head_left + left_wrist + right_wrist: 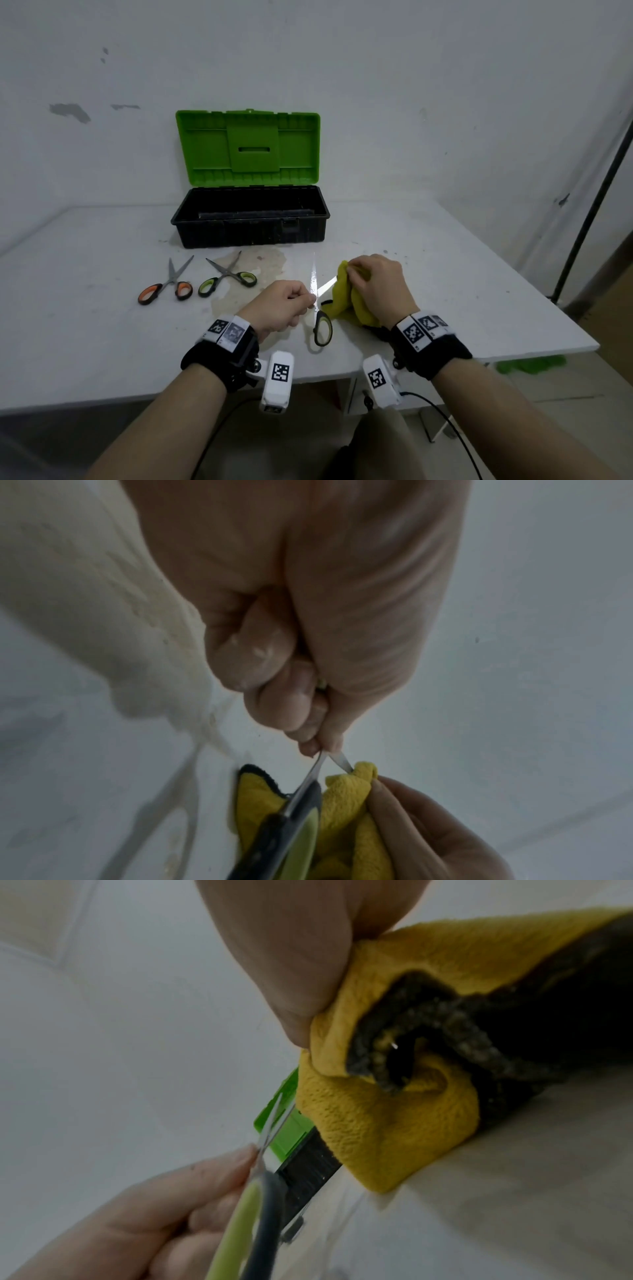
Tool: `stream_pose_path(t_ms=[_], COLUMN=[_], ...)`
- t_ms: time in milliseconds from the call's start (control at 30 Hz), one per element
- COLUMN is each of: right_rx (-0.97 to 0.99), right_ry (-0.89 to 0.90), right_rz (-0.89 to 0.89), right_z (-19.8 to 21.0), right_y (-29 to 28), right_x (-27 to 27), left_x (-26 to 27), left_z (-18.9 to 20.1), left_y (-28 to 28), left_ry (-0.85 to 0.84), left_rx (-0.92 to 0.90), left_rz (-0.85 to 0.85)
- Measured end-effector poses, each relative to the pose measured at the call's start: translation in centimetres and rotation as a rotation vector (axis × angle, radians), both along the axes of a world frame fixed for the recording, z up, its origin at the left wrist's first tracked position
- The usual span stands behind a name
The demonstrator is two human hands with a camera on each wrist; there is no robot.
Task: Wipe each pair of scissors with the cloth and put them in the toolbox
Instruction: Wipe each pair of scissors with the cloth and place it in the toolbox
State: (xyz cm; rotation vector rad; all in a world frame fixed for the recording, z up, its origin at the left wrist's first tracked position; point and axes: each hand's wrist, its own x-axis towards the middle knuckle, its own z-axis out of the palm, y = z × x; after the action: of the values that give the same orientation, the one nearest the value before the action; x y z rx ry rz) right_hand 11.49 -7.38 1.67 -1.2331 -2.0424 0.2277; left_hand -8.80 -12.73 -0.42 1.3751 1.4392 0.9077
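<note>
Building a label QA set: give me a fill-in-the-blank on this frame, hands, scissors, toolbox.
1. The left hand pinches the scissors while the right hand holds the yellow ____.
2. The toolbox has a black base and a ____ lid, standing open.
3. The number of scissor pairs lying untouched on the table is ____.
4. The leftmost pair has black and ____ handles.

Missing words: cloth; green; two; orange

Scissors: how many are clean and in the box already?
None yet: the toolbox stands open with no scissors visible inside. In hand: the left hand pinches the open green-handled scissors while the right hand wipes a blade with the yellow cloth. Left: the orange-handled scissors and other green-handled scissors on the table.
</note>
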Motion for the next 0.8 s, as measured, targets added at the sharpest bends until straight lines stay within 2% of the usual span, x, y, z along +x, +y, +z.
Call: stream_pose_path(t_ms=[100, 167, 267, 367, 567, 667, 800], right_rx=[-0.027, -0.028, -0.034, -0.011, 0.221, 0.183, 0.098], right_ry=[0.051, 0.065, -0.054, -0.217, -0.287, -0.308, -0.182], right_rz=[-0.017, 0.051, 0.219, 0.297, 0.209, 0.188, 0.214], right_z=[0.8, 1.4, 1.7, 1.1, -0.9, -1.1, -1.0], right_y=[0.2, -0.4, -1.3, -1.1, -1.5, -2.0, -1.9], right_x=[0.7, 0.9, 0.4, -0.5, -1.3, -1.4, -1.3], left_x=[-0.2, -0.3, -0.3, 0.0, 0.2, 0.0, -0.1], left_z=[-0.2, -0.1, 0.0, 0.2, 0.7, 0.8, 0.7], left_y=[-0.1, 0.0, 0.1, 0.2, -0.1, 0.0, 0.2], left_ry=[0.025, 0.018, -0.025, -0.055, -0.1, -0.095, -0.057], left_rx=[-0.047, -0.08, -0.086, -0.062, -0.033, 0.019, 0.07], left_rz=[0.027, 0.038, 0.016, -0.009, 0.019, 0.022, -0.012])
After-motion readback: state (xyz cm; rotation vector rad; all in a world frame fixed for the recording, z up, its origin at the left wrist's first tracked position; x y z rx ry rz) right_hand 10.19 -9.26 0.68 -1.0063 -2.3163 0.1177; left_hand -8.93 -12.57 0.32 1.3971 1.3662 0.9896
